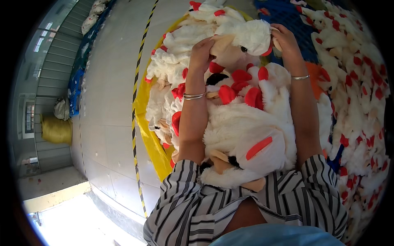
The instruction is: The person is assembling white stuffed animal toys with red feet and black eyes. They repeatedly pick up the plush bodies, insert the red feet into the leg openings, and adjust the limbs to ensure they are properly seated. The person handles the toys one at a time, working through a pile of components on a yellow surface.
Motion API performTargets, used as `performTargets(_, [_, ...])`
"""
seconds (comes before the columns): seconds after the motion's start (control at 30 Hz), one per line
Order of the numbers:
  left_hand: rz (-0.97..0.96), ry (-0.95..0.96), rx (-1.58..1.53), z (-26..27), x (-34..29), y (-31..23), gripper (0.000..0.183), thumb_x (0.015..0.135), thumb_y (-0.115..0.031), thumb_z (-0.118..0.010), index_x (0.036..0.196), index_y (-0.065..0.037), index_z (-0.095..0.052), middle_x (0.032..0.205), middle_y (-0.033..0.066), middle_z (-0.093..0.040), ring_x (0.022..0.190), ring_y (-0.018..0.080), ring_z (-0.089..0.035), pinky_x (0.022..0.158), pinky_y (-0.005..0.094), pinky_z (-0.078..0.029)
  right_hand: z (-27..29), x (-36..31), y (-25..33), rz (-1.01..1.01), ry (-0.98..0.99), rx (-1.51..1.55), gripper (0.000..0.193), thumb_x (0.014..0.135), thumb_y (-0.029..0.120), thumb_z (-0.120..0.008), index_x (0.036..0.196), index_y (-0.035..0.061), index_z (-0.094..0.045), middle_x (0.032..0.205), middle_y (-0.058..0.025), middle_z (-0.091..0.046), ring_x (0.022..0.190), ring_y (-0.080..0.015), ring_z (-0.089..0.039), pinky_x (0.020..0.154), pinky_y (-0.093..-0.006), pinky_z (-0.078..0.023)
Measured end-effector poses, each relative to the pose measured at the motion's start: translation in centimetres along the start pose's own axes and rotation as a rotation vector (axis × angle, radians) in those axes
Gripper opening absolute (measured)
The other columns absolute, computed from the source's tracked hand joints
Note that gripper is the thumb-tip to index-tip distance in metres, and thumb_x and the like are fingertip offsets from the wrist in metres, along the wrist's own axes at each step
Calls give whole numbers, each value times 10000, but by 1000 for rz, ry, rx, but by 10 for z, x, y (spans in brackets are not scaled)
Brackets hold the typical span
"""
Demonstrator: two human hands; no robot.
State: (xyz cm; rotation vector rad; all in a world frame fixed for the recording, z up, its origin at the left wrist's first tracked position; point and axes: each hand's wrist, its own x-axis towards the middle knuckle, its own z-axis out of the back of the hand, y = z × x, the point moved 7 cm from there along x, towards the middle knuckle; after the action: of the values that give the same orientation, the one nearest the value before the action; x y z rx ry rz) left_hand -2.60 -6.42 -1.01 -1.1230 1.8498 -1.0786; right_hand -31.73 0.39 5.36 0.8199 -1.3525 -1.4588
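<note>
Plush toy, white-furred with beige and red parts, is pinched by left hand and right hand.

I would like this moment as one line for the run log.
left hand: holds white plush piece | right hand: holds same piece | nearby: red-and-white plush pile, yellow sheet

The plush pieces are white with red, beige and black parts. The shirt has dark stripes on white; the tape is striped yellow and black, the sheet yellow.
</note>
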Motion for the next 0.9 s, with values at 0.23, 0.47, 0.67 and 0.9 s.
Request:
performTargets(0.23, [-241,-167,-224,24,-16,-49,250,903,-83,-582,1147,-71,-638,795,19,-613,633,116,-570,486,262,-412,-13,-2,-8,13,-90,79,263,907,198,-628,1106,28,-654,842,-42,-642,703,-90,-582,643,-213,-488])
performTargets(0.47, [-186,-143,-312,34,-10,-40,231,892,-104,-608,1121,-81,-633,801,16,-606,631,110,-570,468,264,-400,26,11,-6,78,-75,461,232,929,251,-628,986,29,-661,688,-7,-556,570,-62,-472,628,-214,-451])
performTargets(0.67, [-481,-468,216,56,-9,-47,322,863,-178,-659,1150,-40,-610,888,42,-607,767,168,-591,650,299,-474,-21,-13,39,101,155,314,222,930,292,-641,917,70,-644,691,35,-536,555,-29,-438,612,-200,-396])
performTargets(0.9, [-429,141,972,-74,-38,-21,436,818,-298,-695,1117,10,-618,1019,230,-677,933,377,-648,866,418,-485,-55,-19,66,215,232,427,264,933,310,-636,937,46,-619,782,-14,-608,668,-70,-557,625,-212,-446])
